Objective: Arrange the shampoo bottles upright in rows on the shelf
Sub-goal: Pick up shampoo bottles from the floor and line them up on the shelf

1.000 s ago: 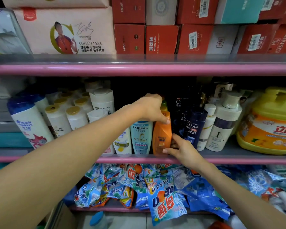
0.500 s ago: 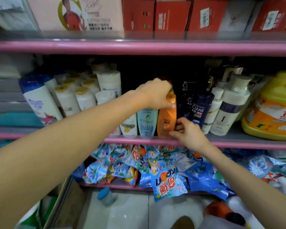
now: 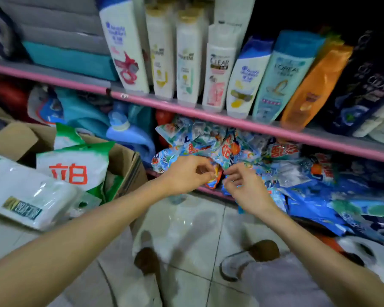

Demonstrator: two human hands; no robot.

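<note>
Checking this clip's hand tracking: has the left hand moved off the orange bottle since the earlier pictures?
Yes. The left hand has dropped below the pink shelf edge to the packets; the orange bottle stands above it.

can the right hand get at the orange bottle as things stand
Probably yes. The right hand is down at the sachets on the lower shelf, and the orange bottle stands at the front edge of the shelf above, with nothing in front of it.

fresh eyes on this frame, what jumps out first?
The row of shampoo bottles on the pink-edged shelf at top, above all the orange bottle right of centre beside the teal L'Oreal bottle. Below it, the left hand and right hand meet at a heap of blue detergent sachets on the lower shelf. At left, an open cardboard box holds green-and-white bags.
</note>
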